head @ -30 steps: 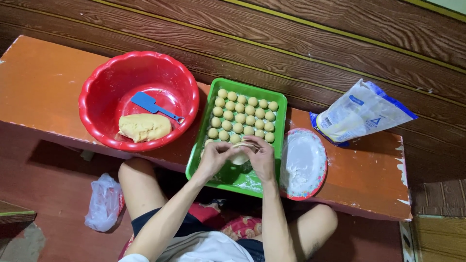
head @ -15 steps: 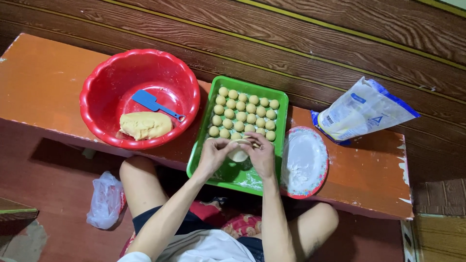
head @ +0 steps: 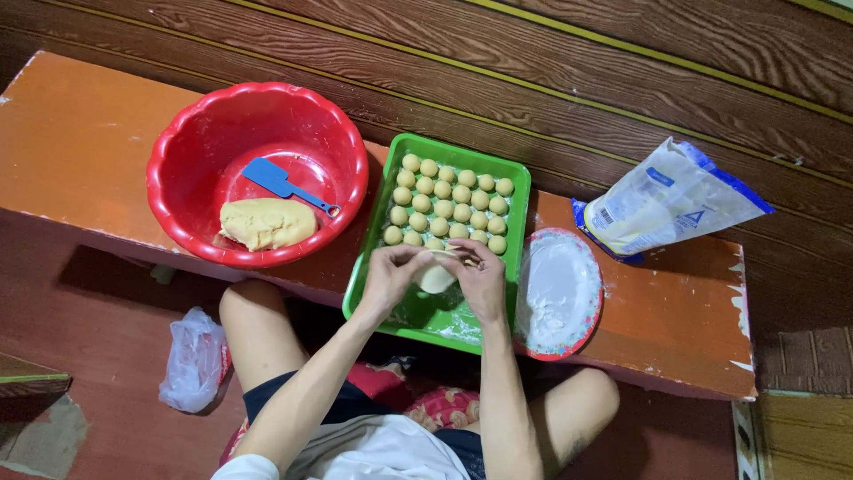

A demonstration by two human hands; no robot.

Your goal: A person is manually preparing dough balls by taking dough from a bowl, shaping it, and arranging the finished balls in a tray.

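**Both hands pinch a piece of dough over the green tray**

Together, the left hand (head: 391, 277) and the right hand (head: 480, 277) close their fingers on one pale piece of dough (head: 436, 276), held between them just above the near half of the green tray (head: 373, 267). Each hand is curled, with fingertips meeting at the top of the piece; the palms are partly hidden, so how firmly they press cannot be told.

Beyond the hands, in the far half of the tray, rows of small dough balls (head: 449, 203) sit close together. The near half of the tray shows a dusting of white flour.

Left of the tray, touching its edge, a red bowl (head: 178, 142) holds a yellow dough lump (head: 267, 223) and a blue scraper (head: 283, 184). Right of the tray, just beside it, a round plate (head: 582, 338) carries white flour. Farther right of the tray lies a flour bag (head: 662, 200), white and blue.

All rest on an orange bench (head: 80, 142). Below the tray's left side, on the floor, lies a clear plastic bag (head: 194, 360).
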